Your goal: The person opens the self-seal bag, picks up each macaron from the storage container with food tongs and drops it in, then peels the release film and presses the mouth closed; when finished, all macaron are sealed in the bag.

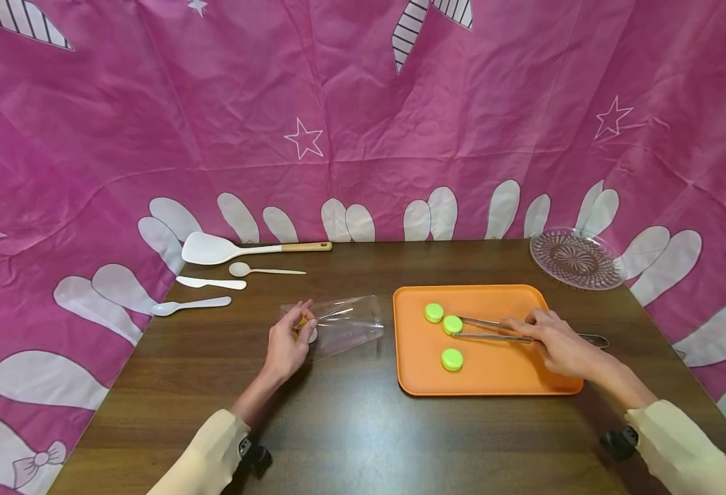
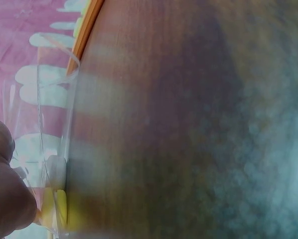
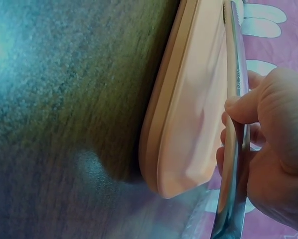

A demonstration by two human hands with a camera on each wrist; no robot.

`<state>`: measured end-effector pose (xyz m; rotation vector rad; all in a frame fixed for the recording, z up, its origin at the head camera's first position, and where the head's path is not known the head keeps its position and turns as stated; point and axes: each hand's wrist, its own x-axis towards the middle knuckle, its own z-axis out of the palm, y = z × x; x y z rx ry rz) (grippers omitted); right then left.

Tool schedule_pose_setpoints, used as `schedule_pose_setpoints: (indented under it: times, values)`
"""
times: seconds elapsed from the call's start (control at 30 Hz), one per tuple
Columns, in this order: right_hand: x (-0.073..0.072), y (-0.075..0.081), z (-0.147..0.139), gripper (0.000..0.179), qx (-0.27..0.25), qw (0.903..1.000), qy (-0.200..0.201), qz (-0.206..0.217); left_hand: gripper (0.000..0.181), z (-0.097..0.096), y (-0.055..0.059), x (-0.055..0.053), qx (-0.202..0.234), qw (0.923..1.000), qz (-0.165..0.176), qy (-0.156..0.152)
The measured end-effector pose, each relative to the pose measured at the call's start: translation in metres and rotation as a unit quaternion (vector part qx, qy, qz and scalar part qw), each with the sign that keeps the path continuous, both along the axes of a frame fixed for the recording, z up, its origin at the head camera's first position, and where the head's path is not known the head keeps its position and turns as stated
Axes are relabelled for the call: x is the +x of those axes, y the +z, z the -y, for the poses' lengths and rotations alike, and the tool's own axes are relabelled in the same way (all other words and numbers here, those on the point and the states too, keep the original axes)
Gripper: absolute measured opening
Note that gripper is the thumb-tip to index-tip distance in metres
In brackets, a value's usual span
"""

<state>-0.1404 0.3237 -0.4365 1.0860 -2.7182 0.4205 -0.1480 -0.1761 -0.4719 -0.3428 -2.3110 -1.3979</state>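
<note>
My left hand [image 1: 287, 347] pinches the closed end of a clear plastic bag [image 1: 353, 326] lying on the table, its other end toward the tray. Inside the bag, by the fingers, are a yellow round piece [image 2: 54, 209] and a whitish one [image 2: 56, 170], partly hidden. Metal tongs [image 1: 489, 337] are gripped in my right hand [image 1: 551, 340], thumb on one arm and fingers on the other. Their tips stand on both sides of a green macaron [image 1: 452, 324] on the orange tray [image 1: 511, 383]. Two more green macarons, one behind [image 1: 434, 313] and one in front [image 1: 452, 359], lie nearby.
At the back left lie a white spatula [image 1: 208, 249] with a wooden handle end, a white spoon [image 1: 239, 269], a white knife [image 1: 211, 282] and another white spoon [image 1: 192, 305]. A clear patterned plate [image 1: 576, 258] sits at the back right corner. A pink curtain [image 1: 363, 124] hangs behind.
</note>
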Motion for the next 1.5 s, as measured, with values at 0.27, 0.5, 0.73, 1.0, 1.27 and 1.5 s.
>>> schedule_pose_setpoints:
  times: [0.27,0.5,0.73,1.0,1.27,1.5]
  values:
    - [-0.001,0.0,0.002,0.075,-0.002,0.9998,0.008,-0.017,0.016,0.0,-0.001,0.001,-0.002,1.0,0.003,0.0]
    - [-0.002,0.003,0.005,0.074,-0.011,0.9993,0.017,-0.031,0.017,0.0,0.0,0.001,-0.006,1.0,0.001,0.001]
    - [-0.002,0.007,0.009,0.083,-0.03,0.9983,0.036,-0.034,0.017,0.0,0.0,0.001,-0.008,1.0,0.003,0.0]
    - [-0.006,0.012,0.019,0.074,-0.023,0.9983,0.043,-0.031,0.016,0.0,0.0,0.0,-0.009,0.9999,0.004,-0.004]
    - [-0.012,0.016,0.035,0.07,-0.023,0.9982,0.049,-0.025,0.017,0.0,-0.001,0.0,-0.007,1.0,0.001,-0.006]
    - [-0.018,0.019,0.051,0.067,-0.013,0.999,0.042,0.004,0.017,0.0,-0.001,0.0,-0.005,1.0,0.002,-0.006]
